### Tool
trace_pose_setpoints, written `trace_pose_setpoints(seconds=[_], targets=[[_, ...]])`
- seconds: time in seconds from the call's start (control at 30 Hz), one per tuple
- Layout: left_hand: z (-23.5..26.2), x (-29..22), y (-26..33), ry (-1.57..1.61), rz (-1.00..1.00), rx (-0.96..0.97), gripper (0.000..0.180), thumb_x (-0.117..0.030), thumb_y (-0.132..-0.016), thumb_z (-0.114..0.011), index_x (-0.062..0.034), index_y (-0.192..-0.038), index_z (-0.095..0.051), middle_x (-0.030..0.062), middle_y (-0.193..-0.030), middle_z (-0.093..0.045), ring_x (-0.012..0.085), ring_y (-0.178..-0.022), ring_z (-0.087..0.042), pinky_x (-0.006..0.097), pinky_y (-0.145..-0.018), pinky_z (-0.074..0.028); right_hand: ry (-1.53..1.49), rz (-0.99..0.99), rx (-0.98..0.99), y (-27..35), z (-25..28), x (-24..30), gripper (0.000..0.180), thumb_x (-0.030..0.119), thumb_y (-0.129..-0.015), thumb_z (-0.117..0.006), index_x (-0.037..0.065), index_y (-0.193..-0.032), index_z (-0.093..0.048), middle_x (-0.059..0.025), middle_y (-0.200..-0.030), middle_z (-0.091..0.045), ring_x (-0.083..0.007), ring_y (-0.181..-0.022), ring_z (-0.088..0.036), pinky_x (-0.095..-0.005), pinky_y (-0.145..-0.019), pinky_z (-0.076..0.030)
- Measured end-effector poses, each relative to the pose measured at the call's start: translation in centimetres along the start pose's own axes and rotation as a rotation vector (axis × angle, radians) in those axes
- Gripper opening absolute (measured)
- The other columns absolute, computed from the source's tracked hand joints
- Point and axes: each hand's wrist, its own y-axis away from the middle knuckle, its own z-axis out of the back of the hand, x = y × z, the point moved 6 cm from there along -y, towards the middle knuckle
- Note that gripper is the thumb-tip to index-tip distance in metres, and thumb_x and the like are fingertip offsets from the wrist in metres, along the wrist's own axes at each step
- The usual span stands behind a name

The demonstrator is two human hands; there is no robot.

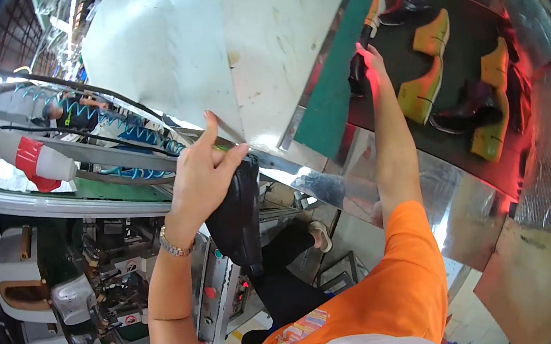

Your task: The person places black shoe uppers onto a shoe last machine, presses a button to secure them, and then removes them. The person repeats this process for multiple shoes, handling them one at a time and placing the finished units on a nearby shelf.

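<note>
My left hand [202, 177] is closed on a black shoe upper [239, 221], which hangs down below the fingers. A bit of yellow shows between the thumb and index finger. My right hand [372, 60] reaches far right into a red-lit recess, its fingers closed on a dark shoe [357, 76], partly hidden by the hand and a green edge. Beyond it lies a yellow and white piece [376, 12]. Nearby on the dark belt lie several yellow shoe lasts [422, 92] and glossy dark shoes [467, 108].
A large white panel [267, 49] with a green edge strip [337, 89] stands between my hands. On the left are a red-and-white cone-shaped spool [33, 160], coiled blue hoses, and a machine with buttons [218, 296]. Foil-like sheeting [549, 159] lines the right side. Another person [79, 112] is in the background.
</note>
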Motion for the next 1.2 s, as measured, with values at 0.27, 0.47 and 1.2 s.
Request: trace_pose_setpoints(seconds=[0.27,0.47,1.2], targets=[[-0.5,0.3,0.1,0.011,-0.075,0.036,0.063,-0.019,-0.081,-0.059,0.0149,-0.124,-0.029,0.0150,-0.051,-0.049,0.0315,-0.052,-0.052,0.036,-0.051,-0.038,-0.147,0.212,-0.235,-2.1,4.0,-0.6,0.031,0.001,-0.080,-0.048,0.003,-0.110,-0.057,-0.0085,-0.103,-0.059,-0.0195,-0.089,-0.054,-0.0301,-0.075,-0.043],[-0.7,1.4,0.9,0.028,-0.253,-0.132,0.059,-0.024,-0.081,-0.059,0.0135,-0.119,-0.034,0.0179,-0.053,-0.049,0.0332,-0.052,-0.051,0.038,-0.050,-0.037,0.010,0.302,-0.543,18.8,5.5,0.2,0.031,-0.001,-0.077,-0.047,0.001,-0.106,-0.058,-0.0085,-0.101,-0.060,-0.0140,-0.088,-0.055,-0.0244,-0.074,-0.042],[7.6,17.1,26.6,1.175,0.096,0.192,0.042,-0.043,-0.091,-0.043,-0.0050,-0.107,-0.054,-0.0037,-0.079,-0.048,0.0064,-0.073,-0.046,0.024,-0.070,-0.043,-0.125,-0.368,1.150,54.7,-38.7,0.3,0.020,0.022,-0.083,-0.060,0.006,-0.094,-0.055,-0.0015,-0.090,-0.061,-0.0111,-0.081,-0.058,-0.0249,-0.075,-0.046]])
